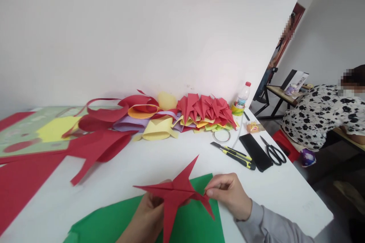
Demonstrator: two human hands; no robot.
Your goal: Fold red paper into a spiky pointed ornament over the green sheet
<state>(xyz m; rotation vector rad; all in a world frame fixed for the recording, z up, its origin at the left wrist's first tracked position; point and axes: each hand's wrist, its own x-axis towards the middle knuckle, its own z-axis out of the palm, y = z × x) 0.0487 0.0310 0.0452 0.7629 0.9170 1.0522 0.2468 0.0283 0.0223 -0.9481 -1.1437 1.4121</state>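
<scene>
Red star (174,194) in hands (231,195), cutter (238,158), phone (256,152) beyond

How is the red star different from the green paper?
Colour: the red star is red, while the green paper is green.
Shape: the red star has folds and sharp points; the green paper is a broad sheet.
Place: the left hand and right hand hold the red star up, while the green paper lies on the table beneath it.
Both look like paper.
</scene>
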